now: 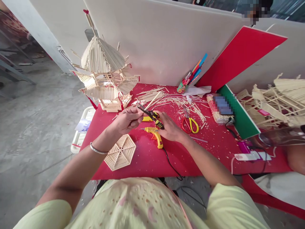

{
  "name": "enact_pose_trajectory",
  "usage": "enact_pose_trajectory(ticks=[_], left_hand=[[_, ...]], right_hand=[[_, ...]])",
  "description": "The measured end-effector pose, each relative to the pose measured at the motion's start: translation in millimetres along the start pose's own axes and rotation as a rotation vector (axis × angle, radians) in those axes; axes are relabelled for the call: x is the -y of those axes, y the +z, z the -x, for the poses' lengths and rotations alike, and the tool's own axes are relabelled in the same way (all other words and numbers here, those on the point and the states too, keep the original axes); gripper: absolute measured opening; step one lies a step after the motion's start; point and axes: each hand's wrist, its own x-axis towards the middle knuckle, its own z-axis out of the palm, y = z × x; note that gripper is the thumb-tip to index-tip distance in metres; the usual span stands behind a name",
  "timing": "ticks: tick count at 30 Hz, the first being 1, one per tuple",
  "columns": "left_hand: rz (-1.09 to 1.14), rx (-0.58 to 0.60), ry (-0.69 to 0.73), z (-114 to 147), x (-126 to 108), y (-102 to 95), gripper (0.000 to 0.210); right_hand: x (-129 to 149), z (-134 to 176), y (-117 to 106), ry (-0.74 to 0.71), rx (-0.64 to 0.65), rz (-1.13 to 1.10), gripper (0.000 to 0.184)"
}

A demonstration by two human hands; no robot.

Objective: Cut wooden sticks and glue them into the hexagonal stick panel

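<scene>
My left hand [130,120] pinches a thin pale wooden stick [152,100], which slants up to the right. In my right hand [170,127] are black-and-yellow scissors [159,124]; their dark blades lie by the stick, close to my left fingertips. Whether the blades touch the stick I cannot tell. Just below the hands a yellow hot glue gun [154,136] rests on the red tabletop [143,165]. Partly hidden behind it lies a yellow tool [147,119]. A hexagonal stick panel [121,152] lies flat below my left wrist.
At the back left stands a tiered stick pagoda [103,60]. Loose sticks [152,95] and offcuts cover the back middle. Red-and-yellow scissors [190,124], a pen cup [181,87], a phone [223,105] and a power strip [252,156] are rightward. Another person's arm [295,159] is far right.
</scene>
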Motion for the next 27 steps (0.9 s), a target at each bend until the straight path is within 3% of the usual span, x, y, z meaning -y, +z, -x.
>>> enact_pose_trajectory(ticks=[3,6,8,11,13,15,16,18,21,24,27], left_hand=[[-0.075,-0.104,0.112,-0.8,2.4,-3.3,0.032],[-0.187,-0.125,0.188,-2.6,6.3,-7.7,0.035],[-0.2,-0.092,0.254,-5.5,9.4,-12.2,0.035],[-0.214,-0.102,0.31,-13.8,16.9,-26.8,0.03],[-0.368,-0.204,0.278,-20.7,25.2,-43.2,0.021],[-0.558,-0.419,0.3,-26.3,34.8,-61.6,0.013],[-0.659,-0.499,0.331,-28.1,39.1,-69.6,0.016],[-0.77,-0.536,0.372,-29.9,44.2,-79.0,0.034],[-0.665,-0.445,0.398,-30.5,40.4,-72.4,0.054],[-0.345,-0.227,0.333,-30.9,30.0,-51.9,0.076],[-0.258,-0.174,0.298,-28.6,25.6,-38.7,0.054]], right_hand=[[-1.5,0.5,-1.1,0.057,0.016,-0.078,0.071],[4.2,3.2,-3.9,0.202,0.035,-0.148,0.048],[9.0,5.1,-3.9,0.299,0.17,-0.404,0.038],[12.1,5.4,0.3,0.44,0.357,-0.982,0.044],[10.6,4.0,4.2,0.549,0.384,-1.217,0.05],[8.2,2.3,7.3,0.632,0.424,-1.319,0.055],[7.4,1.6,8.5,0.655,0.46,-1.351,0.057],[7.9,0.5,10.5,0.665,0.533,-1.409,0.059],[13.7,-1.1,14.2,0.62,0.66,-1.499,0.062],[22.9,-1.6,18.6,0.562,0.776,-1.56,0.064],[30.1,2.6,17.8,0.509,0.818,-1.554,0.064]])
